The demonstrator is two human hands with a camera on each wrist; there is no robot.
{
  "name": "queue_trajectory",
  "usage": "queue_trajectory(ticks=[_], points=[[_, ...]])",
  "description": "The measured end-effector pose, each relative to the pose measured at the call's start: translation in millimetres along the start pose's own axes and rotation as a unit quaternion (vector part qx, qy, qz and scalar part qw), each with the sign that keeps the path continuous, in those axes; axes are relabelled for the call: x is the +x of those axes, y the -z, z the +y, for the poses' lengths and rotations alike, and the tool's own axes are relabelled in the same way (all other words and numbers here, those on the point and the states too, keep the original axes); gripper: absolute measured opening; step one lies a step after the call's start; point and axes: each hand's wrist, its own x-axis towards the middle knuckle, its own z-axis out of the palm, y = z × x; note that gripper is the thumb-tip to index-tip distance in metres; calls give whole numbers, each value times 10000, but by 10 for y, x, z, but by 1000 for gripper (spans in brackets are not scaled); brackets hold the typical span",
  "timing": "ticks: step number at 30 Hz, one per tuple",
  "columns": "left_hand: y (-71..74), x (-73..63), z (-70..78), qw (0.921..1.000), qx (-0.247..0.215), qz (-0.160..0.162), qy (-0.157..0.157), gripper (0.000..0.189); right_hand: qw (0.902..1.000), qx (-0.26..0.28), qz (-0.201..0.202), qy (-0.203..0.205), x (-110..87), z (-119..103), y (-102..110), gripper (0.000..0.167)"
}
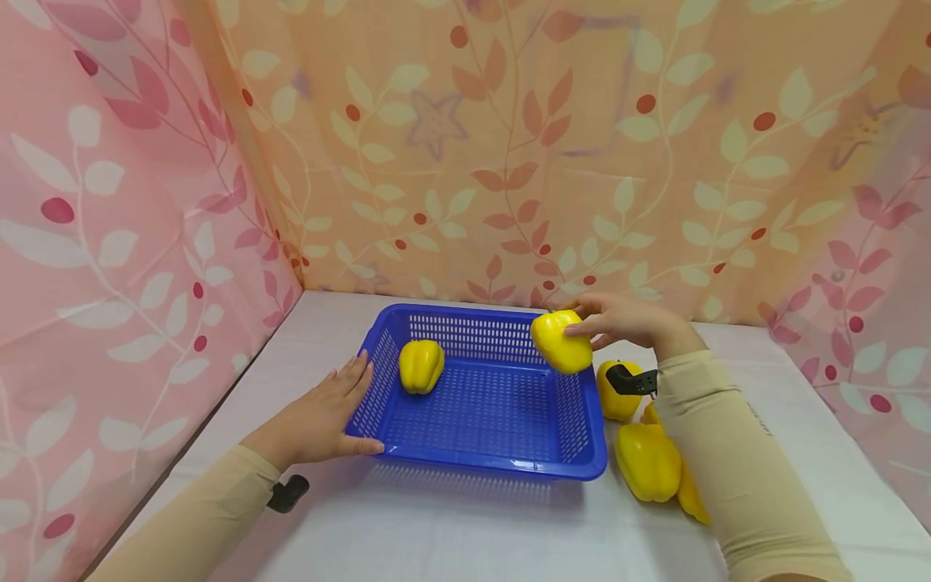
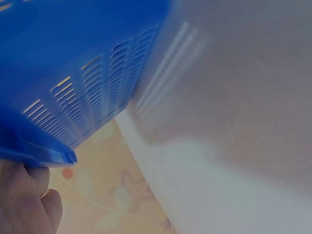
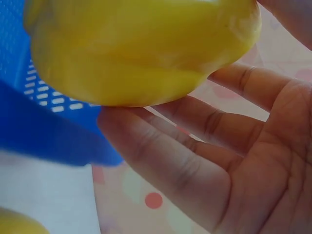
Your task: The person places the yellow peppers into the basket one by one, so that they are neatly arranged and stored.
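A blue perforated plastic basket point(image 1: 480, 462) stands on the white cloth with one yellow bell pepper point(image 1: 422, 366) inside, near its left wall. My left hand point(image 1: 327, 412) rests against the basket's left rim, fingers extended along it and the thumb at the front left corner. Over the basket's right back corner, my right hand point(image 1: 621, 319) holds another yellow bell pepper point(image 1: 562, 341) between thumb and fingers. In the right wrist view, the fingers point(image 3: 165, 165) support the held pepper point(image 3: 141, 53) from one side, with the basket wall point(image 3: 53, 129) beside it.
Several more yellow peppers point(image 1: 649, 462) lie to the right of the basket, partly hidden by the right forearm. White cloth point(image 1: 451, 533) covers the table. Patterned curtains point(image 1: 465, 162) enclose the back and both sides. A black wrist mount point(image 1: 288, 493) sits on each arm.
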Motion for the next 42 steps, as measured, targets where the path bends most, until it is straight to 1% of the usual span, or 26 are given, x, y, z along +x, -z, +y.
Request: queue_trajectory(ticks=[5, 8, 16, 21, 27, 35, 38, 42], points=[[10, -6, 3, 10000, -3, -16, 2, 113, 9999, -19, -160, -56, 107, -57, -90, 61], [9, -6, 1, 10000, -7, -1, -2, 113, 9996, 63, -262, -32, 176, -86, -146, 60], [7, -1, 2, 10000, 10, 12, -3, 113, 9992, 154, -350, 63, 351, -145, -280, 56], [0, 0, 2, 10000, 9, 3, 3, 113, 9985, 301, -438, 88, 459, -160, -372, 51], [-7, 0, -5, 10000, -5, 31, -5, 113, 9980, 457, -445, -10, 583, -197, -488, 51], [-64, -5, -30, 10000, 12, 87, 34, 115, 9960, 677, -571, -113, 762, -183, -635, 51], [-55, 0, -29, 9999, 2, 124, -21, 115, 9953, 750, -589, -146, 813, -178, -680, 51], [-30, 6, -26, 9999, 54, 85, -57, 115, 9937, 858, -681, -220, 874, -182, -748, 51]])
